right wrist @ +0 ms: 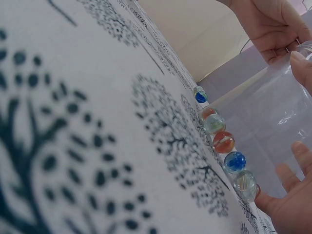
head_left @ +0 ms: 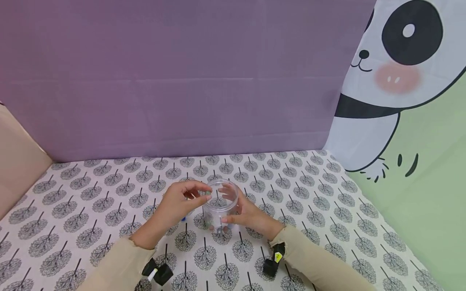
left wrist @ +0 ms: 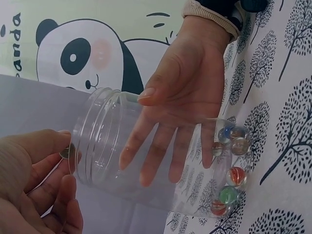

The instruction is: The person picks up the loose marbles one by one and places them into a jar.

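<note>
A clear, wide-mouthed plastic jar stands upright on the cloth. Several glass marbles lie on its bottom, among them a green marble, a red-swirled marble and a blue marble. My left hand is at the jar's rim, pinching a greenish marble between thumb and fingers. My right hand holds the jar from its right side, thumb toward me and fingers spread along the far wall. Another marble with blue in it sits on the cloth left of the jar.
A white cloth printed with dark trees covers the table. Behind it hangs a purple curtain, and a panda-printed wall hanging is at the right. Small black devices are strapped at both wrists.
</note>
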Demonstrator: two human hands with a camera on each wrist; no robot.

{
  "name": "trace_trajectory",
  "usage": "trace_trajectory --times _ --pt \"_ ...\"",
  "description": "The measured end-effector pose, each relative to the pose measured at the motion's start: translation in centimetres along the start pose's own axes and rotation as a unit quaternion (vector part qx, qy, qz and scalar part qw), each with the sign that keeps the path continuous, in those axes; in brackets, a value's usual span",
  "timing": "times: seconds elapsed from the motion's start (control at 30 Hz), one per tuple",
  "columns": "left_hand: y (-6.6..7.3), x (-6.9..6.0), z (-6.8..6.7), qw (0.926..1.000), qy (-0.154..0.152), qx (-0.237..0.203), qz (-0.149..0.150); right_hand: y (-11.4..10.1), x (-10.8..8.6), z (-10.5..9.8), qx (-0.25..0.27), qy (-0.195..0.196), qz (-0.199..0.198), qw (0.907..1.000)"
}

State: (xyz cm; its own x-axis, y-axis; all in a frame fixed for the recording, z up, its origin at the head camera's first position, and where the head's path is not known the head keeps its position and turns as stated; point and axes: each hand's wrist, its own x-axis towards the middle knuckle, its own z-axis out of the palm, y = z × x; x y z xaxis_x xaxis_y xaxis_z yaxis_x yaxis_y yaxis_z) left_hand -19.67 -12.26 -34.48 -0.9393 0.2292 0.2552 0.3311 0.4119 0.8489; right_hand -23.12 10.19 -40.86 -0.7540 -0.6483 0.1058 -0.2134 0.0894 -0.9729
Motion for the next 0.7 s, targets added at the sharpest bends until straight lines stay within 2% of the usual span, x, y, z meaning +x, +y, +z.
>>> trace_trajectory --times 0.3,0.7 --pt "-0.15 0.19 0.28 0.9999 0.001 0.003 -0.017 -0.08 0.07 -0.03 -0.013 0.003 0.003 0.9999" --pt "-0.19 0.17 0.41 0.9999 -0.001 -0.004 -0.012 0.28 0.21 -0.06 -0.002 -0.001 -0.007 1.0000"
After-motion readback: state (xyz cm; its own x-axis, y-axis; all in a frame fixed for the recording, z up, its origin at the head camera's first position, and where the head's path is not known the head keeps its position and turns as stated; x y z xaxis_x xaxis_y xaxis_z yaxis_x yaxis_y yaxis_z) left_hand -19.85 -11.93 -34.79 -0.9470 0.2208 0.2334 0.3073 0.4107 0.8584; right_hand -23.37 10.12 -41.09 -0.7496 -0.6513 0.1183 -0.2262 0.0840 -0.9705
